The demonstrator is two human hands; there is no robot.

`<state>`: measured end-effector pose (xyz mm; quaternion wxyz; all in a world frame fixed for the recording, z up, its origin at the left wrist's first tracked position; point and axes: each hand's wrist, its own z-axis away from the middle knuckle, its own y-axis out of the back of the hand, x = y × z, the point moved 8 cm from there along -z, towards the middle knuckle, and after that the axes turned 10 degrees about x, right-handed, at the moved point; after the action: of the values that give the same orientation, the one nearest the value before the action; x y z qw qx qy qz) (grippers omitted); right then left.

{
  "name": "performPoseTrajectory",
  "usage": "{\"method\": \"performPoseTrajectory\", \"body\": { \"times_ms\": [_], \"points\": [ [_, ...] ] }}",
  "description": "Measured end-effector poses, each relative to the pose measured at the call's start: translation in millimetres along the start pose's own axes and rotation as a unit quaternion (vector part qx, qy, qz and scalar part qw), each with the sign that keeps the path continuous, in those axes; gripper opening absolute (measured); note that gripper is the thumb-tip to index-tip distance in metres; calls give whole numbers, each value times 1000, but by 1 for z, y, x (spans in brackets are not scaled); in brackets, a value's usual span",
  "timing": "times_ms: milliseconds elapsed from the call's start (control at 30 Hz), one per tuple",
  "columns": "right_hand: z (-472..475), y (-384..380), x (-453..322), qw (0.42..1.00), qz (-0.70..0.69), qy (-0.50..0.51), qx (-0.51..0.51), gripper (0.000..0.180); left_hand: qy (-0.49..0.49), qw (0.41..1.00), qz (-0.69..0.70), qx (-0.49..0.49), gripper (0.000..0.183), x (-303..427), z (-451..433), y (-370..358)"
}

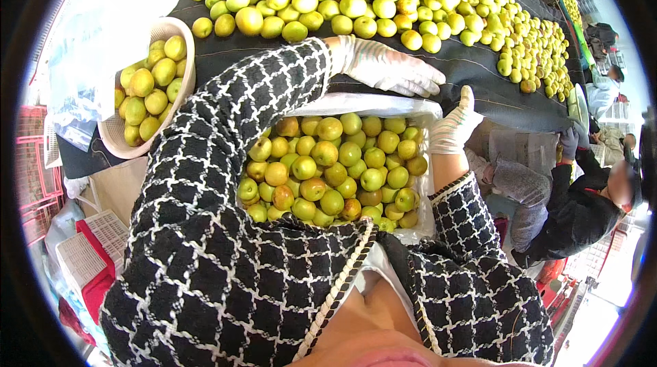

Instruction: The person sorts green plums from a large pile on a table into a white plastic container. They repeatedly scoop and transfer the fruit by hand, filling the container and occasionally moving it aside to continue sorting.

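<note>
A crate lined with white plastic (428,182) stands against my body, filled with yellow-green round fruit (333,172), some blushed red. My left hand (392,70), in a striped white knit glove, reaches flat across the dark cloth beyond the crate's far edge, its fingers pointing right. My right hand (454,123), in a like glove, is at the crate's far right corner with the thumb up; its other fingers are mostly hidden. No fruit shows in either hand. Beyond them a large heap of the same fruit (354,6) lies on the dark cloth (472,69).
At the left a pale plastic basket (189,59) holds more fruit. Lower left are a white perforated crate (87,259) and red cloth. A co-worker in dark clothing (580,208) sits at the right; other people and crates are farther off.
</note>
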<state>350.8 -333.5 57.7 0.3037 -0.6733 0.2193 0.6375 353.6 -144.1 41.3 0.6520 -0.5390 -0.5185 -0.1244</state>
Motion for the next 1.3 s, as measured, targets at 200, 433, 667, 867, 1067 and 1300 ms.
{"method": "performPoseTrajectory", "body": {
  "times_ms": [200, 433, 667, 867, 1067, 1300],
  "points": [
    [7, -14, -10, 997, -8, 39, -71, 64, -33, 997, -67, -14, 71, 4, 9, -10],
    [-9, -7, -1, 994, 13, 95, -53, 74, -11, 993, -114, 11, 74, 12, 11, -16],
    [-1, -9, -2, 996, -15, 74, -48, 71, -30, 995, -96, 6, 72, 12, 14, -18],
    [-5, -4, -2, 997, -6, 66, -34, 69, -40, 995, -89, -9, 72, 13, 12, -27],
    [-8, -6, 0, 995, 2, 77, -69, 74, -36, 997, -60, -23, 72, 10, 10, -23],
    [4, -10, -3, 997, -18, 20, -73, 80, -41, 996, -73, 8, 70, 12, 7, -22]
  ]
}}
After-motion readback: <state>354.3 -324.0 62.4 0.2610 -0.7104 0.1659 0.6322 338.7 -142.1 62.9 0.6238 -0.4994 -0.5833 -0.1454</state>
